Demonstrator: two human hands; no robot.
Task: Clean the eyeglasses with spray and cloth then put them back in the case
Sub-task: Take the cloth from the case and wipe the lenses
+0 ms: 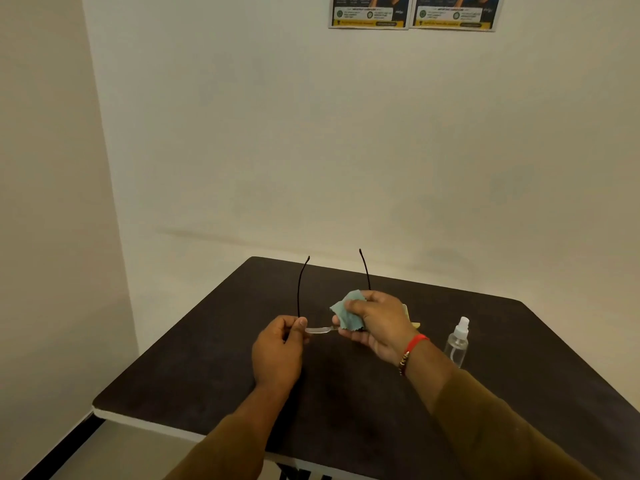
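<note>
The eyeglasses [320,329] are held above the dark table [207,358], their two thin black temple arms pointing away from me and upward. My left hand [278,348] pinches the left end of the clear frame. My right hand [375,323] holds a pale blue-green cloth [346,313] wrapped round the right lens, thumb on top. A clear spray bottle [457,342] with a white nozzle stands upright on the table to the right of my right wrist. A yellowish object [414,324], mostly hidden behind my right hand, lies on the table; I cannot tell whether it is the case.
The table stands in a corner of pale walls, with its far edge near the back wall and its near white edge [145,422] at lower left. Two posters [415,12] hang high on the back wall.
</note>
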